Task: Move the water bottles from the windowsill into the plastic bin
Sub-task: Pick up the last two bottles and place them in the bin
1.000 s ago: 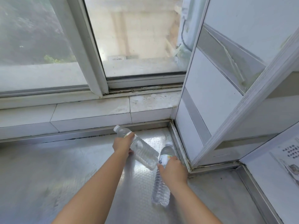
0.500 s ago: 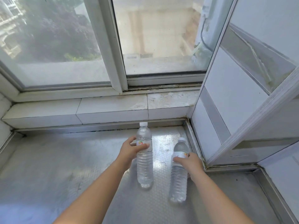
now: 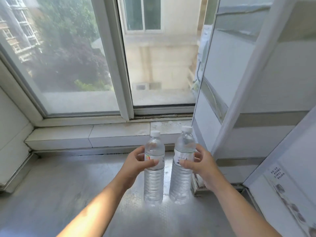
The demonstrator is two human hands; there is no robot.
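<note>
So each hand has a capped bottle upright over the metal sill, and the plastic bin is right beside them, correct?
Not quite. The head view shows no plastic bin. The rest holds: the left hand grips the left bottle and the right hand the right bottle, both capped and upright over the metal sill.

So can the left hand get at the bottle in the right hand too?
Probably not: the left hand is already wrapped around its own bottle. The other bottle stands close beside it, held by the right hand.

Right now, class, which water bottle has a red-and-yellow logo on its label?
The bottle in the left hand: left bottle. The right bottle shows none.
</note>
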